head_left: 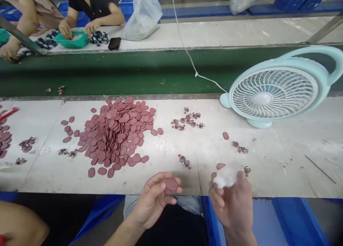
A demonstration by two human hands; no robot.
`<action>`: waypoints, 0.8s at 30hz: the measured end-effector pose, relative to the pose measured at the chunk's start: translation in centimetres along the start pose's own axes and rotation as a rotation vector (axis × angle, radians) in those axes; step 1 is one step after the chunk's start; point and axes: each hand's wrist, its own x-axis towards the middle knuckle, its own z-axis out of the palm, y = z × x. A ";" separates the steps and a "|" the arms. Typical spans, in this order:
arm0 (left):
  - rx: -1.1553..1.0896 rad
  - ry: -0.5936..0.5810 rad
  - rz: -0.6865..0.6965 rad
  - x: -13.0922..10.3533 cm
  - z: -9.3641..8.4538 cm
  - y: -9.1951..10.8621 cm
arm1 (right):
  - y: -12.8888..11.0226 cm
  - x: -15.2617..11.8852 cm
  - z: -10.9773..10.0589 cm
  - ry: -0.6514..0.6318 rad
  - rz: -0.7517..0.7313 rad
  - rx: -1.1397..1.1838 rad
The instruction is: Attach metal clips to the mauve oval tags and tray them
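Note:
My left hand [154, 199] pinches a flat reddish-brown oval piece [170, 184] between thumb and fingers, just above the table's front edge. Closed around a crumpled whitish wad [229, 174] is my right hand [235, 203], slightly blurred; whether the wad is cloth or plastic I cannot tell. Another oval piece [220, 166] shows beside the wad, and I cannot tell whether it is held or lies on the table. Left of centre, a large heap of the same oval pieces [115, 131] covers part of the white table [166, 149].
Small clusters of dark scraps [189, 121] lie right of the heap. A light-blue fan [273, 92] stands at the right, its white cord [187, 56] running upward. Across a green strip [160, 73], people work beside a green basket [71, 40]. A person's arm [21, 222] is at lower left.

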 end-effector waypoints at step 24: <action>0.047 -0.103 -0.077 -0.1 1.0 -1.1 | 3.3 -3.2 2.6 0.051 -0.330 -0.486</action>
